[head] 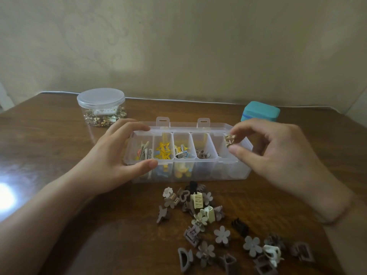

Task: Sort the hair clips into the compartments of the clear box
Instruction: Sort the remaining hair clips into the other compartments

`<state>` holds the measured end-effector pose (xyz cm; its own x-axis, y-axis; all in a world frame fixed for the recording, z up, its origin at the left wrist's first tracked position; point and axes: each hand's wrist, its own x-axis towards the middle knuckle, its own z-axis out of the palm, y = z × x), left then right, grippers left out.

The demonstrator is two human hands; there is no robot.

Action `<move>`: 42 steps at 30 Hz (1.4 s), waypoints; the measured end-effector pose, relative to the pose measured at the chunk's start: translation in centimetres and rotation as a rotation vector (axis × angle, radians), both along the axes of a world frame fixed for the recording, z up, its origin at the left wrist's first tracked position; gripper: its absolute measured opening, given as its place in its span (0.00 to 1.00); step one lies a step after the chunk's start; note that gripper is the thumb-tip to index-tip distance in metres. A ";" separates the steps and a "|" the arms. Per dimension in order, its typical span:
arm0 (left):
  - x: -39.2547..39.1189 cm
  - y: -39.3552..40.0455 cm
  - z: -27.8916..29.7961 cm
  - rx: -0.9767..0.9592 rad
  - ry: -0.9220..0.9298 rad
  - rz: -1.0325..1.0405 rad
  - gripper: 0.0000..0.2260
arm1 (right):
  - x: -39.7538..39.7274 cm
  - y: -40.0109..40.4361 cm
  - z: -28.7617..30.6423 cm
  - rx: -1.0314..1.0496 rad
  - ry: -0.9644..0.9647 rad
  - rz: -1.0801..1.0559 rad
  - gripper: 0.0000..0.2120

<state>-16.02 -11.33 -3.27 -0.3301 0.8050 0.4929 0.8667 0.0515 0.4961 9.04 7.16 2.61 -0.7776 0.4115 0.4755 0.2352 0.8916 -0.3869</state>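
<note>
At centre frame the clear box [188, 153] is steadied by the left hand [117, 155], its thumb pressed on the near rim and its fingers curled over the far left corner. At right of centre a small tan clip [230, 140] is pinched between thumb and fingertips of the right hand [278, 153], held just above the rightmost compartment, wrist angled inward. Loose hair clips [218, 225] are scattered across the table [59, 139] at lower centre and lower right.
</note>
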 end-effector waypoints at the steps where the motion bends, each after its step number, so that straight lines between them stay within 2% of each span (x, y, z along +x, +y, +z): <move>1: 0.0 0.0 0.0 -0.001 -0.001 0.001 0.31 | -0.1 0.2 -0.4 0.031 -0.002 -0.029 0.15; 3: 0.0 0.0 0.0 -0.002 -0.002 0.002 0.31 | -0.1 0.2 -0.4 0.077 -0.003 -0.033 0.14; 5: 0.0 -0.1 0.0 -0.004 -0.003 0.004 0.31 | 0.2 -0.4 0.4 0.071 -0.011 0.056 0.08; 7: 0.0 -0.1 0.0 -0.008 -0.001 0.009 0.31 | 0.4 -1.2 0.8 0.061 -0.148 0.215 0.06; 10: 0.0 -0.1 0.1 -0.011 0.008 0.016 0.31 | 0.0 -1.8 0.1 0.170 -0.426 0.314 0.10; 14: 0.1 -0.2 0.1 -0.015 -0.008 0.015 0.33 | -0.6 -2.0 -0.9 0.199 -0.533 0.356 0.16; 23: -0.3 -0.2 -0.2 -0.034 -0.110 0.112 0.41 | -0.5 -1.7 -0.3 0.171 -0.510 0.361 0.06; 25: -0.3 -0.2 -0.4 -0.083 -0.149 0.111 0.41 | -0.2 -1.2 0.4 0.091 -0.392 0.323 0.04; 28: -0.2 -0.1 -0.7 -0.138 -0.183 0.083 0.40 | 0.0 -0.3 0.4 -0.011 -0.008 0.147 0.03; 29: -0.2 -0.1 -0.8 -0.141 -0.192 0.080 0.40 | -0.1 -0.1 0.1 -0.011 0.057 0.073 0.03; 32: -0.1 0.0 -0.7 -0.149 -0.213 0.079 0.39 | -0.4 0.8 -1.0 0.076 0.007 -0.030 0.03; 36: -0.1 0.0 -0.6 -0.160 -0.212 0.079 0.39 | 0.3 0.3 0.5 0.073 0.052 0.048 0.03; 37: -0.1 0.0 -0.6 -0.163 -0.208 0.081 0.39 | 0.5 -0.2 0.9 0.056 0.011 0.112 0.03; 39: 0.0 0.0 -0.5 -0.172 -0.202 0.089 0.40 | 0.5 -1.2 1.1 0.045 -0.206 0.222 0.06; 41: 0.0 -0.1 -0.3 -0.180 -0.185 0.099 0.40 | 0.2 -2.0 0.5 0.127 -0.430 0.253 0.12; 42: 0.0 -0.1 -0.2 -0.186 -0.170 0.104 0.41 | 0.0 -2.4 0.0 0.164 -0.466 0.251 0.13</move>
